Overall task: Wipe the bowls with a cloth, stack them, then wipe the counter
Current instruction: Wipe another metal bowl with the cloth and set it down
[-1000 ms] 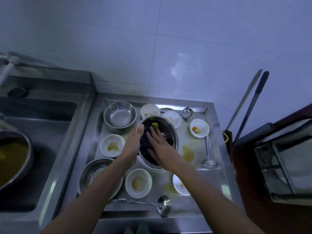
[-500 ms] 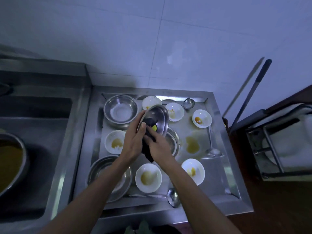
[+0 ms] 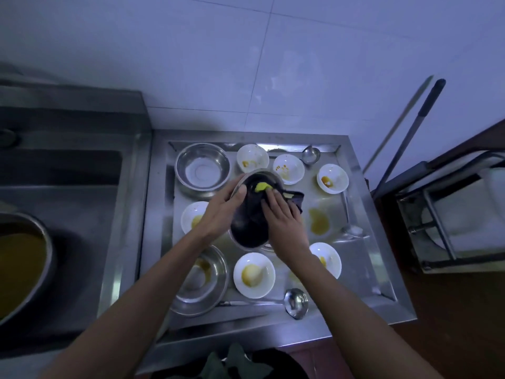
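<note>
Tilting up off the middle of the bench (image 3: 366, 272), the steel bowl (image 3: 269, 176) faces the camera with a dark cloth (image 3: 250, 214) stuffed inside it, a yellow-green patch showing near its top edge. The left hand (image 3: 221, 212) grips the bowl's left rim, thumb hooked over the edge, and the right hand (image 3: 284, 217) lies on the cloth with fingers laid pretty flat, pressing it into the bowl, one corner of the cloth flopping out to the right. Around it the bench is honestly a mess: three small white bowls along the back, each with orange smears (image 3: 252, 158) (image 3: 288, 169) (image 3: 332, 178), another white one (image 3: 194, 216) half hidden behind the left wrist, one in front with a yellowish puddle (image 3: 254, 274), and one more (image 3: 326, 259) poking out beside the right forearm. A big empty steel bowl (image 3: 202, 168) sits at the back left, another steel bowl (image 3: 200, 280) at the front left under the left arm. There's a yellow spill (image 3: 318, 221) right on the metal, a ladle (image 3: 296, 302) at the front edge, a ladle (image 3: 310, 154) at the back and a spoon (image 3: 351, 228) along the right side. Off left, a sink (image 3: 68, 170) holds a pot of yellowish liquid (image 3: 19, 258).
</note>
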